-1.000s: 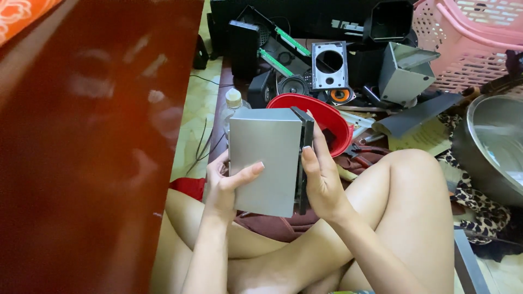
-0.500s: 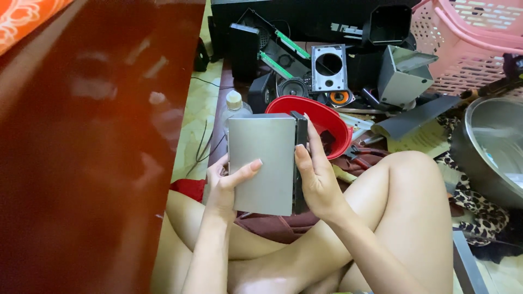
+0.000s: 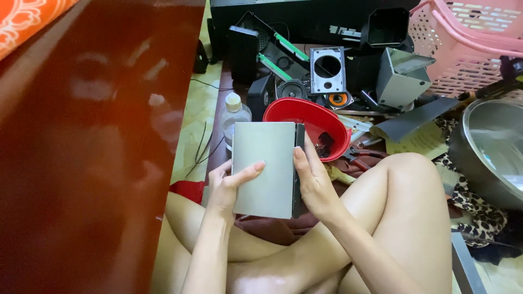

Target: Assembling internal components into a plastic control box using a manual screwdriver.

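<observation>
1. Head view: my left hand (image 3: 229,185) and right hand (image 3: 311,182) both clasp the flat grey rectangular metal casing (image 3: 265,169), fingers wrapped on opposite side edges.
2. I see its long axis upright over my lap, the red plastic bowl (image 3: 310,121) just beyond.

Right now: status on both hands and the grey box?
Left hand and right hand both grip the grey box, upright over the lap. Red bowl and clear bottle just behind it. Nothing between hands and box.

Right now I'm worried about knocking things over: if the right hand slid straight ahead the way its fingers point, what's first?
Probably the red bowl, just beyond the right hand; depth is uncertain.
</observation>
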